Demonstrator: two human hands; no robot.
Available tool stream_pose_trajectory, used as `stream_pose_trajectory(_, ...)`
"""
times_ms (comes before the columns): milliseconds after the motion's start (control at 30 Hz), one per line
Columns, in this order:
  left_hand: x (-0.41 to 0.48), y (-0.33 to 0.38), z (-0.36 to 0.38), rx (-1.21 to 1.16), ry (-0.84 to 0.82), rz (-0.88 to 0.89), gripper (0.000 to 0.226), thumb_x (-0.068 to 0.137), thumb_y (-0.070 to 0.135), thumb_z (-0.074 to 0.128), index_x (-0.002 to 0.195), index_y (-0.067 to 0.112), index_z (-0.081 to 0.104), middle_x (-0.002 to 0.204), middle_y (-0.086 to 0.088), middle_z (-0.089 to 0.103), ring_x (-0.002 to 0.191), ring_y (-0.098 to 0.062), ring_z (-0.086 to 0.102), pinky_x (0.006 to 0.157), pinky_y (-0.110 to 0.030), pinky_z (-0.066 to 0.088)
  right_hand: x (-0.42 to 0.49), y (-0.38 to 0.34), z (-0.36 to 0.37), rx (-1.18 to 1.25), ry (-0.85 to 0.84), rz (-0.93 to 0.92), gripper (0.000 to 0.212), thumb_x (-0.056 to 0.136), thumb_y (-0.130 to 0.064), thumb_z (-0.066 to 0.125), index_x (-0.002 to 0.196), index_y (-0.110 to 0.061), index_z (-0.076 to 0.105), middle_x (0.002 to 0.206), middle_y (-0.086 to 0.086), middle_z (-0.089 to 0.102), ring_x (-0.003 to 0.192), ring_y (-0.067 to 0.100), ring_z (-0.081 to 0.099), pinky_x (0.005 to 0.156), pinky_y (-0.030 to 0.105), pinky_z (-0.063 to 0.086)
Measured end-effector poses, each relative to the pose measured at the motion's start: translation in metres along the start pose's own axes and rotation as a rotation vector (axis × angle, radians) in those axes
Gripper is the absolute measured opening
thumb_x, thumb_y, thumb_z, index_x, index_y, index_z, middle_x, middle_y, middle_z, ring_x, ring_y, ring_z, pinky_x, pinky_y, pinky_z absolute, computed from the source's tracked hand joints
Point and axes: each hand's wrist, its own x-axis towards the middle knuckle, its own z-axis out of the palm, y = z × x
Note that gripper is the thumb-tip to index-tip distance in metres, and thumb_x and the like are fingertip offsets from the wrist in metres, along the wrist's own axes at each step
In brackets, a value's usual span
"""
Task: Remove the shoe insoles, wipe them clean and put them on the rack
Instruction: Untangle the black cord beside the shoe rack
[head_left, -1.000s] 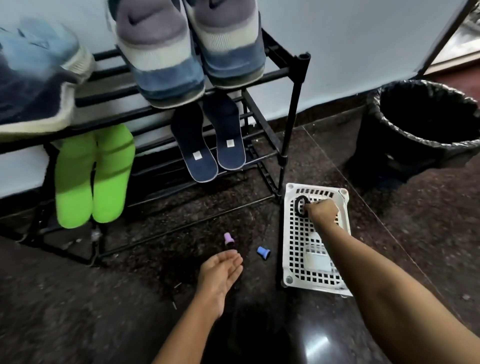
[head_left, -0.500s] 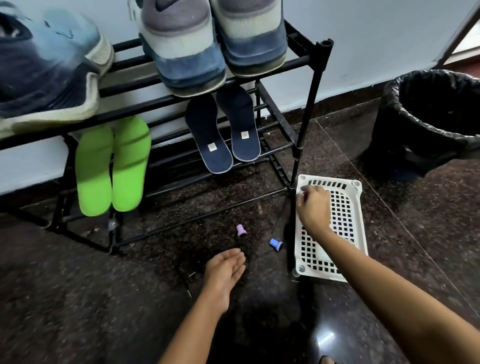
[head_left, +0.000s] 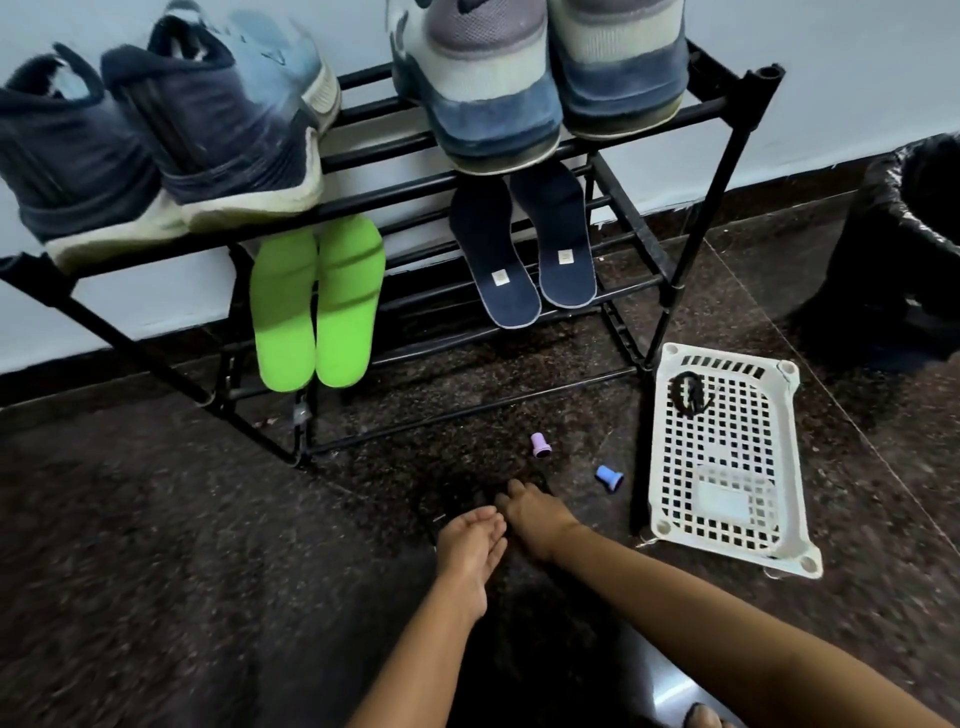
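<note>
Lying on the lower shelf of the rack (head_left: 674, 283) are green insoles (head_left: 317, 306) toward its left and navy insoles (head_left: 524, 254) toward its right, while before it the left grip (head_left: 470, 540) lies palm-up, fingers relaxed, and the right grip (head_left: 535, 514) curls downward, whether pinching anything I cannot tell.

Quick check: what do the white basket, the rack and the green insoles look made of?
White basket: moulded plastic, slightly glossy, with a perforated grid. Rack: black tubes, probably painted metal, with plastic-looking joints. Green insoles: likely foam, matte, smooth, neon.
</note>
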Motion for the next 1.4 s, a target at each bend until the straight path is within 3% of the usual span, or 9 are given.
stream_pose_trajectory(233,-0.006,0.017,-0.020,-0.009,0.020,0.037,0.017,0.095,-0.003,0.052,0.087,0.010,0.059,0.087,-0.007,0.064,0.077,-0.011,0.061,0.063,-0.020,0.052,-0.012,-0.002,-0.022,0.151,0.037,-0.004,0.019,0.090,-0.014,0.047,0.106,-0.006,0.053,0.114,0.018,0.057,0.106,0.034,0.056,0.084,0.039,0.046)
stream_pose_trajectory(400,-0.041,0.046,-0.026,0.001,0.025,0.113,0.014,0.094,-0.001,0.054,0.090,0.012,0.059,0.090,-0.005,0.064,0.082,-0.013,0.061,0.065,-0.020,0.049,-0.033,-0.020,-0.082,0.396,0.089,0.018,0.006,0.088,-0.015,0.043,0.091,-0.020,0.042,0.088,0.007,0.061,0.095,0.033,0.059,0.101,0.053,0.030)
stream_pose_trajectory(500,-0.073,0.065,-0.029,-0.029,0.004,0.173,0.013,0.094,0.000,0.055,0.093,0.011,0.061,0.089,-0.006,0.065,0.081,-0.013,0.062,0.065,-0.022,0.051,-0.057,-0.041,-0.135,0.602,0.209,-0.018,0.005,0.088,-0.012,0.044,0.088,-0.016,0.041,0.085,0.012,0.062,0.084,0.028,0.061,0.083,0.032,0.046)
stream_pose_trajectory(633,-0.127,0.095,-0.035,-0.105,-0.064,0.304,0.017,0.094,-0.003,0.050,0.103,0.007,0.060,0.083,-0.009,0.063,0.076,-0.012,0.060,0.078,-0.026,0.052,-0.098,-0.078,-0.209,0.699,0.291,-0.093,0.009,0.088,0.000,0.046,0.091,-0.008,0.048,0.069,-0.003,0.056,0.064,0.006,0.054,0.056,0.004,0.038)
stream_pose_trajectory(800,-0.207,0.128,-0.050,-0.103,-0.168,0.520,0.018,0.095,0.001,0.051,0.087,0.017,0.057,0.077,-0.001,0.059,0.071,-0.007,0.056,0.069,-0.019,0.047,-0.153,-0.122,-0.282,0.580,0.470,-0.175,0.016,0.085,-0.009,0.059,0.101,-0.007,0.058,0.080,0.002,0.059,0.073,0.013,0.053,0.067,0.021,0.041)
stream_pose_trajectory(933,-0.255,0.146,-0.080,0.000,-0.164,0.707,0.017,0.092,0.004,0.052,0.105,0.013,0.058,0.081,-0.003,0.059,0.071,-0.011,0.054,0.067,-0.023,0.047,-0.203,-0.156,-0.322,0.510,0.605,-0.228,0.017,0.077,-0.010,0.066,0.089,-0.019,0.058,0.074,0.002,0.055,0.068,0.015,0.050,0.069,0.028,0.041)
stream_pose_trajectory(1100,-0.288,0.147,-0.122,0.182,-0.141,0.864,0.027,0.091,0.006,0.053,0.112,0.022,0.055,0.110,-0.004,0.060,0.091,-0.017,0.057,0.080,-0.032,0.049,-0.245,-0.185,-0.330,0.681,0.645,-0.272,0.026,0.082,0.003,0.049,0.084,-0.021,0.058,0.084,0.016,0.068,0.069,0.041,0.064,0.059,0.041,0.054)
stream_pose_trajectory(1267,-0.293,0.122,-0.150,0.385,-0.274,0.976,0.042,0.093,0.011,0.061,0.131,0.022,0.049,0.129,-0.002,0.051,0.122,-0.018,0.050,0.098,-0.031,0.044,-0.274,-0.198,-0.307,0.349,0.626,-0.354,0.043,0.078,0.011,0.051,0.106,-0.020,0.061,0.087,0.022,0.065,0.060,0.025,0.064,0.058,0.031,0.052)
stream_pose_trajectory(1400,-0.289,0.106,-0.157,0.514,-0.355,1.045,0.021,0.093,0.018,0.062,0.113,0.014,0.058,0.109,0.002,0.059,0.108,-0.013,0.053,0.096,-0.020,0.040,-0.287,-0.203,-0.289,0.262,0.686,-0.407,0.037,0.082,0.007,0.052,0.113,-0.012,0.059,0.069,0.004,0.065,0.056,0.008,0.059,0.067,0.031,0.053)
